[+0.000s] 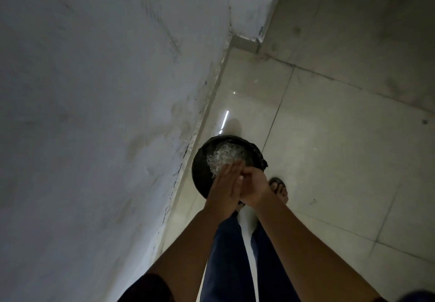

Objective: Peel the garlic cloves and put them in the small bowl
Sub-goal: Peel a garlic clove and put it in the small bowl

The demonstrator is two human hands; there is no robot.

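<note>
Wall (94, 89), grey and scuffed, fills the left half of the frame and meets pale tiled floor (341, 136) along a seam running from top centre down to the lower middle. Dark blue trousers (226, 266) with a white stripe rise from the bottom edge between two bare forearms. A round black bin (200, 172) with a dark liner stands against the wall just below centre, probably there to catch waste. The left hand (223, 188) is held flat over the bin's near rim, fingers straight and together. The right hand (255, 188) presses against its palm with fingers curled; whether they hold anything I cannot tell. The pose suggests rubbing scraps off over the bin. Pale papery skins (223, 158) lie heaped inside it. A sandalled foot (280, 189) stands just right of the bin. Neither garlic cloves nor the small bowl are in view.
</note>
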